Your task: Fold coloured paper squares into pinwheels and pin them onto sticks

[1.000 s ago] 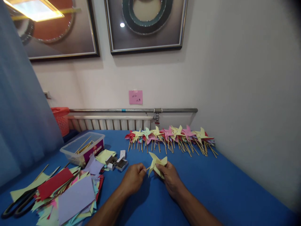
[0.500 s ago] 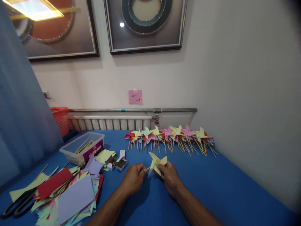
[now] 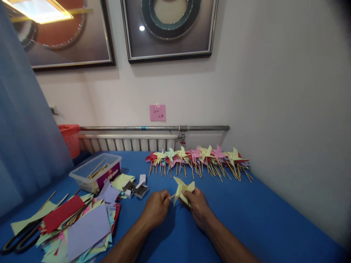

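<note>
A pale yellow paper pinwheel [image 3: 183, 189] is held just above the blue table [image 3: 246, 223], in front of me. My right hand [image 3: 199, 209] grips it from below, fingers closed on its folded blades. My left hand [image 3: 156, 209] is pinched on the thin stick end that pokes out at the pinwheel's left side. Beyond the hands, a row of finished pinwheels [image 3: 199, 160] on wooden sticks lies along the back of the table.
A heap of coloured paper sheets [image 3: 76, 223] and black scissors [image 3: 19, 241] lie at the left. A clear plastic box [image 3: 95, 171] holds sticks. Two small open pin boxes [image 3: 136, 189] sit near my left hand. An orange basket [image 3: 70, 139] stands by the radiator.
</note>
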{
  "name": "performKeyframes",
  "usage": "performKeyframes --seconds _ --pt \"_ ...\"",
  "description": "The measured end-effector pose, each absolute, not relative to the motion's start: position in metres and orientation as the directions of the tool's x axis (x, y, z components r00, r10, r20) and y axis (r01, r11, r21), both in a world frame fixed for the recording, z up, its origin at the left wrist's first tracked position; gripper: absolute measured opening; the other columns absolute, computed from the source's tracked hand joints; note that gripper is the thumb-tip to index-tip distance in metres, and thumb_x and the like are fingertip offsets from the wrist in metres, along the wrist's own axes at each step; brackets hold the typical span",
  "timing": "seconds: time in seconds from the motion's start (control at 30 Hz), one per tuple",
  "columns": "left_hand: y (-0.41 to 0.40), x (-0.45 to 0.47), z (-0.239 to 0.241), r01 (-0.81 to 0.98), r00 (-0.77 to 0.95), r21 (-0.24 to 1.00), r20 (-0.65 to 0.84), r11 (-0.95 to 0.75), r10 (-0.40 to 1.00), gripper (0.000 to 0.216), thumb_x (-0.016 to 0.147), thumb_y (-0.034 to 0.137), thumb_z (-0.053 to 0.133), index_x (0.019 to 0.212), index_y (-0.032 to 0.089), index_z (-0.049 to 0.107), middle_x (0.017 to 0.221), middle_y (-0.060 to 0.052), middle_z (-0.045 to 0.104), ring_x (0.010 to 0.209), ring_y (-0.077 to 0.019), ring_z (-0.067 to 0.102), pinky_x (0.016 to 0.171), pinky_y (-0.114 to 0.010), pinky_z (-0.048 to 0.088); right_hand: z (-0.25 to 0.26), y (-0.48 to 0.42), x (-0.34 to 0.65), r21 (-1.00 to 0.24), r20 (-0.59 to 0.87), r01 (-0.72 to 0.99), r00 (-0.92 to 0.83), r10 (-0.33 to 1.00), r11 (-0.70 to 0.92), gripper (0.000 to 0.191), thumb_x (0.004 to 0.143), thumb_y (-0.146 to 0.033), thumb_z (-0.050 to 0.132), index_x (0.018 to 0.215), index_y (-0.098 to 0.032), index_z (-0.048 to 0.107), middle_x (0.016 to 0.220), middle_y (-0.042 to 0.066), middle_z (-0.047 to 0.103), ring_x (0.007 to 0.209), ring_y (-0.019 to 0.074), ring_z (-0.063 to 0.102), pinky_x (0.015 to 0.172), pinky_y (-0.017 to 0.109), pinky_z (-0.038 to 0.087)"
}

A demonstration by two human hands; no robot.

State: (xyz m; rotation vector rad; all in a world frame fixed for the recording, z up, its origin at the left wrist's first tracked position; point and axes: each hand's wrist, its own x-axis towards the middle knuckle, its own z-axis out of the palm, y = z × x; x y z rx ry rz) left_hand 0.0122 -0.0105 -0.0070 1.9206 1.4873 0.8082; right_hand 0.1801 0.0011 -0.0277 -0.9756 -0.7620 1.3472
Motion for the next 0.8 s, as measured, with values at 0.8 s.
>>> performKeyframes --seconds 0.8 --pt "-0.0134 0.0147 -0.0087 0.65 0.199 0.72 0.147 -0.243 0.969 0.024 0.092 0.028 0.048 0.073 0.018 0.059 0.064 0.001 0.057 0.065 -0.0143 0.052 0.062 -0.027 0.028 -0.03 0.0034 0.1812 -0.912 -0.084 -0.41 0.124 0.989 -0.026 0.026 0.062 -0.027 0.079 0.083 -0.021 0.067 0.077 0.003 0.074 0.065 0.0197 0.067 0.06 0.029 0.054"
